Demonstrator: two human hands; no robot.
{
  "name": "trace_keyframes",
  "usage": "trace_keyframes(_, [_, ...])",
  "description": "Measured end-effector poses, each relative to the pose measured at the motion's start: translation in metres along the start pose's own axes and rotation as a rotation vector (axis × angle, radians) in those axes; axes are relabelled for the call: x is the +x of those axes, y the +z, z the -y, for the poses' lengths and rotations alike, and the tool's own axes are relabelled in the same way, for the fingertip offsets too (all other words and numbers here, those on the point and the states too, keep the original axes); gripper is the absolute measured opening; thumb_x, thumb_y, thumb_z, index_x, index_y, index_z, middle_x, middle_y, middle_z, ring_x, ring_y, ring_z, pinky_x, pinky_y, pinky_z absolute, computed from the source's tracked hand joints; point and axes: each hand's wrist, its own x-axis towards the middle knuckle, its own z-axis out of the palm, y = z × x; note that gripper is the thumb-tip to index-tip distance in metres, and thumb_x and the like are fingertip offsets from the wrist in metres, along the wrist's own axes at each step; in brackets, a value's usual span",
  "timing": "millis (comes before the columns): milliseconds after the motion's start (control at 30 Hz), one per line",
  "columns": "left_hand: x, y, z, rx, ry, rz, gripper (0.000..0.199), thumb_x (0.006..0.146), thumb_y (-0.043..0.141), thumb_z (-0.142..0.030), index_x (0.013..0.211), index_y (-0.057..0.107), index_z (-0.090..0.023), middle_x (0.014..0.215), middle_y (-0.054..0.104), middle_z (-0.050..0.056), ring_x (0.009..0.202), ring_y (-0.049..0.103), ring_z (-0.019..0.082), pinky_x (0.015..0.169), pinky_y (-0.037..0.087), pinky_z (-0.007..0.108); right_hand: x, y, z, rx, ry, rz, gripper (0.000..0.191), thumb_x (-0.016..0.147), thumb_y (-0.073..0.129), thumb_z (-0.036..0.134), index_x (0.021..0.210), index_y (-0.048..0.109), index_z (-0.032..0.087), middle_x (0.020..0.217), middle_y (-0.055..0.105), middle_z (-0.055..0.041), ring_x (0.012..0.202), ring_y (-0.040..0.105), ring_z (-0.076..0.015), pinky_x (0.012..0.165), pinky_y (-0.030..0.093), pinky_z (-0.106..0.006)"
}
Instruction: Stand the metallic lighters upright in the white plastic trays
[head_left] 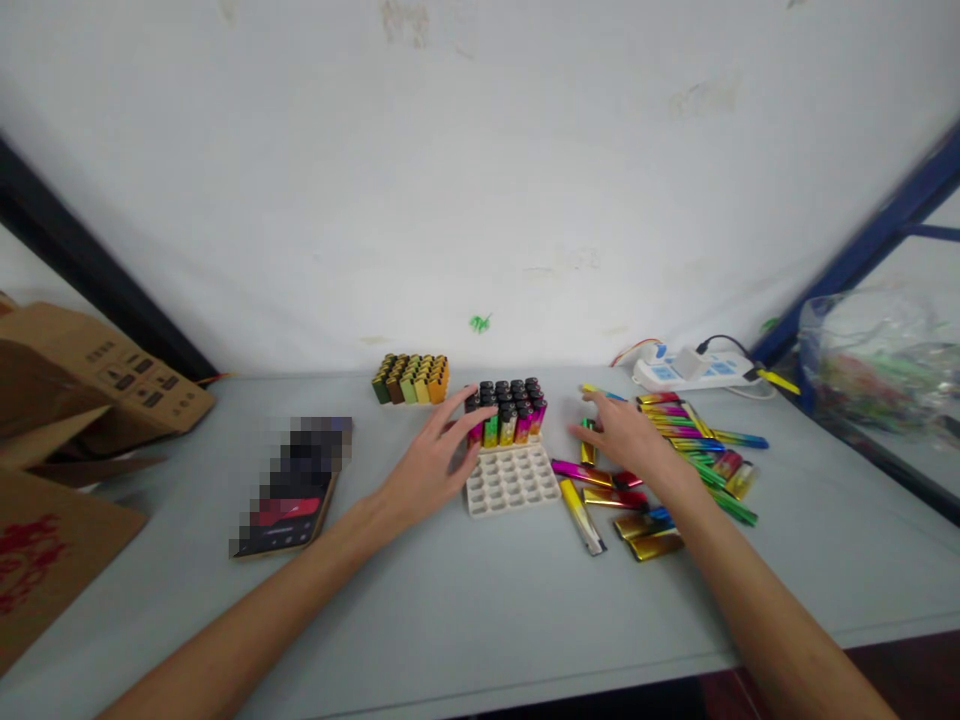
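Several colourful lighters with black tops stand upright in rows at the back part of a white tray. The tray's front part shows bare pockets. At the left side of these rows is my left hand, fingers apart, its fingertips beside or against the nearest lighters; contact is unclear. My right hand hovers over the left edge of a loose pile of shiny lighters, fingers spread. Below its fingers a green and gold lighter is partly visible. A yellow lighter lies in front of the pile.
A block of gold and green lighters stands near the wall. To the left are a phone and cardboard boxes. A white power strip with cables sits at the back right, beside a clear plastic bag.
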Motion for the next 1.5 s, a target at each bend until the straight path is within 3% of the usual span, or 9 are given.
trace_keyframes(100, [0.000,0.000,0.000,0.005,0.004,-0.004,0.044,0.099,0.048,-0.015,0.141,0.050,-0.026,0.161,0.032,0.009,0.146,0.040,0.026,0.123,0.035,0.050,0.003,-0.007,0.007,0.147,-0.028,0.097,0.048,0.086,0.074,0.024,0.130,0.058,0.013,0.078,0.072,-0.0058,0.073,0.068,-0.0239,0.072,0.051,-0.036])
trace_keyframes(167, [0.000,0.000,0.000,0.007,0.005,-0.001,0.044,0.099,0.048,-0.015,0.142,0.049,-0.026,0.162,0.032,0.009,0.146,0.040,0.026,0.122,0.036,0.050,0.006,-0.012,0.011,0.215,-0.080,0.090,0.045,0.086,0.073,0.023,0.128,0.060,0.014,0.084,0.073,-0.0056,0.075,0.068,-0.0219,0.075,0.052,-0.035])
trace_keyframes(333, [-0.001,0.000,0.000,0.000,0.008,-0.001,0.044,0.099,0.048,-0.015,0.142,0.049,-0.025,0.162,0.032,0.010,0.146,0.039,0.026,0.122,0.035,0.050,0.011,-0.022,0.018,0.335,-0.273,-0.031,0.014,0.091,0.068,0.029,0.099,0.071,0.018,0.092,0.070,-0.0065,0.083,0.066,-0.0193,0.079,0.052,-0.034])
trace_keyframes(567, [-0.001,0.000,0.000,-0.009,0.004,0.008,0.044,0.100,0.047,-0.015,0.143,0.048,-0.026,0.162,0.030,0.009,0.147,0.038,0.025,0.123,0.035,0.050,0.006,-0.032,0.027,0.560,-0.258,-0.163,0.030,0.090,0.070,0.047,0.104,0.068,0.021,0.081,0.069,-0.0027,0.063,0.061,-0.0148,0.061,0.053,-0.029])
trace_keyframes(767, [-0.001,-0.001,0.000,-0.012,0.002,0.010,0.046,0.099,0.048,-0.015,0.144,0.047,-0.027,0.162,0.031,0.009,0.147,0.038,0.027,0.122,0.036,0.051,0.000,-0.026,0.036,0.754,-0.280,-0.112,0.034,0.086,0.074,0.050,0.103,0.064,0.022,0.087,0.071,-0.0035,0.066,0.067,-0.0159,0.064,0.061,-0.031])
trace_keyframes(967, [-0.001,-0.001,0.000,-0.010,0.009,0.001,0.045,0.099,0.048,-0.015,0.143,0.048,-0.026,0.162,0.031,0.009,0.147,0.038,0.026,0.123,0.035,0.051,-0.004,-0.020,0.050,0.763,-0.352,-0.054,0.026,0.090,0.070,0.043,0.106,0.066,0.022,0.102,0.067,-0.0062,0.076,0.070,-0.0155,0.072,0.065,-0.031])
trace_keyframes(1267, [-0.002,0.000,0.001,-0.012,0.009,0.003,0.047,0.099,0.048,-0.015,0.144,0.047,-0.027,0.162,0.031,0.009,0.148,0.037,0.027,0.122,0.036,0.053,-0.005,-0.025,0.055,0.582,-0.412,-0.160,0.024,0.094,0.061,0.024,0.118,0.065,0.023,0.110,0.071,-0.0073,0.086,0.070,-0.0189,0.087,0.061,-0.038])
trace_keyframes(1433, [-0.001,-0.002,0.000,-0.020,0.008,0.001,0.046,0.099,0.047,-0.016,0.143,0.048,-0.027,0.161,0.033,0.008,0.148,0.037,0.026,0.122,0.036,0.051,-0.004,-0.029,0.054,0.564,-0.498,-0.159,0.028,0.093,0.058,0.018,0.119,0.068,0.025,0.119,0.068,-0.0080,0.111,0.066,-0.0231,0.102,0.056,-0.044])
trace_keyframes(1500, [-0.001,-0.002,-0.001,-0.020,0.005,0.006,0.045,0.100,0.047,-0.016,0.143,0.048,-0.027,0.162,0.032,0.008,0.148,0.038,0.026,0.122,0.036,0.051,-0.004,-0.030,0.053,0.578,-0.482,-0.150,0.028,0.094,0.057,0.019,0.118,0.069,0.026,0.119,0.064,-0.0090,0.113,0.064,-0.0229,0.100,0.057,-0.043])
